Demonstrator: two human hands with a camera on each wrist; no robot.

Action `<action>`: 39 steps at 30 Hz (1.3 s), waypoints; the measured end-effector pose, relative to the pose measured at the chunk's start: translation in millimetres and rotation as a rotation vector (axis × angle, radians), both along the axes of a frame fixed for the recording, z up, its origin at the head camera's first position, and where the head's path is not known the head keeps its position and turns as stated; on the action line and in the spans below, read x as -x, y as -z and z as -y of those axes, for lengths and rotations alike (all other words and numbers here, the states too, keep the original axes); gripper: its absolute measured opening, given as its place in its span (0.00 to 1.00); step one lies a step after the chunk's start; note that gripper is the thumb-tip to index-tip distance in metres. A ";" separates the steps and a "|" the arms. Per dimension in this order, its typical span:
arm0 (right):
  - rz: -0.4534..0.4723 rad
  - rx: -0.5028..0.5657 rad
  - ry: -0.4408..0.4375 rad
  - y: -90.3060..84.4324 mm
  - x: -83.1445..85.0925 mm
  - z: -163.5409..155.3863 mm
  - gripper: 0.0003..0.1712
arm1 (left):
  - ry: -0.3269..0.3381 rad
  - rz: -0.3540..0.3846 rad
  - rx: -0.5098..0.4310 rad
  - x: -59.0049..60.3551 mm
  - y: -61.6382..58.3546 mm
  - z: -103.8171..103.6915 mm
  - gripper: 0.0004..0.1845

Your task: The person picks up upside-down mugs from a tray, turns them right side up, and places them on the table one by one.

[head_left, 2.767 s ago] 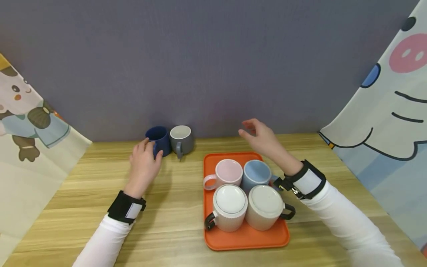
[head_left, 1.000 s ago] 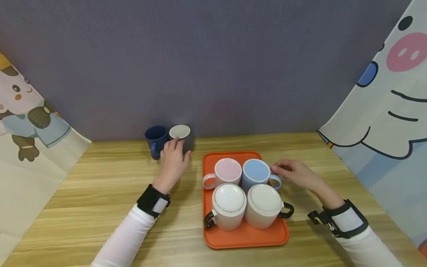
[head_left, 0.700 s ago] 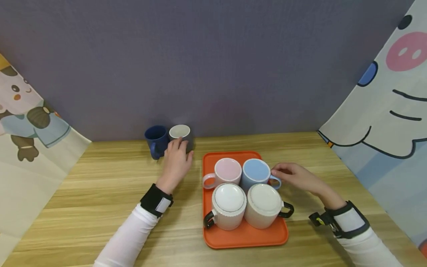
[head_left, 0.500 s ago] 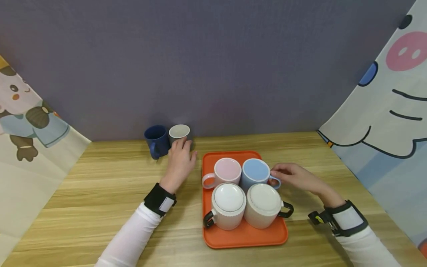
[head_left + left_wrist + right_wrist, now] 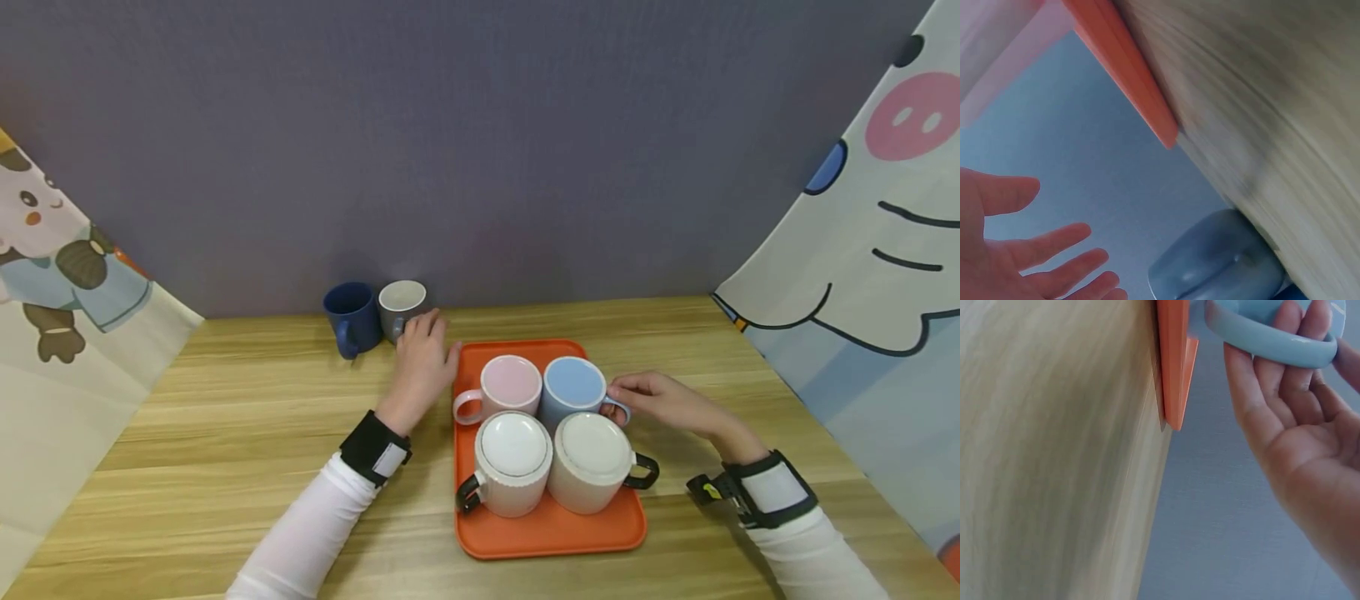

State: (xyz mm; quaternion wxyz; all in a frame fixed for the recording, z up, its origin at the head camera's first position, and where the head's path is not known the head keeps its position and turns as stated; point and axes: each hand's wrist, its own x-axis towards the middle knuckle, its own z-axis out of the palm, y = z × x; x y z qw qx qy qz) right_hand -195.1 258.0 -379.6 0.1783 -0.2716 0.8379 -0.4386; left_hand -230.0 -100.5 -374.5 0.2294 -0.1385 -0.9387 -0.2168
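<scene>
Wooden table (image 5: 225, 433) with orange tray (image 5: 551, 533), right hand (image 5: 663, 402) fingers hooked through light blue mug (image 5: 573, 392) handle, left hand (image 5: 423, 362) fingers spread loosely beside grey mug (image 5: 397, 307)

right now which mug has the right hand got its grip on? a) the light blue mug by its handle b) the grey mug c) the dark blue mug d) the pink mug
a: the right hand has its fingers through the handle of the light blue mug on the orange tray, while the left hand is open beside the grey mug.
</scene>
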 end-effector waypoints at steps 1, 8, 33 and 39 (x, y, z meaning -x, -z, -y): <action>-0.002 -0.001 0.005 0.3 0.3 -0.6 0.17 | 0.002 -0.001 0.002 0.0 -0.3 -1.3 0.21; 0.012 0.024 -0.007 0.3 1.6 -2.3 0.15 | 0.017 0.034 -0.017 -1.3 -2.2 -6.7 0.21; 0.180 0.161 -0.105 1.8 5.8 -2.9 0.13 | -0.014 0.052 -0.037 -0.9 -6.1 3.1 0.21; 0.270 0.230 -0.075 -0.8 6.7 -3.1 0.11 | -0.022 0.052 -0.057 -0.8 -9.9 5.4 0.21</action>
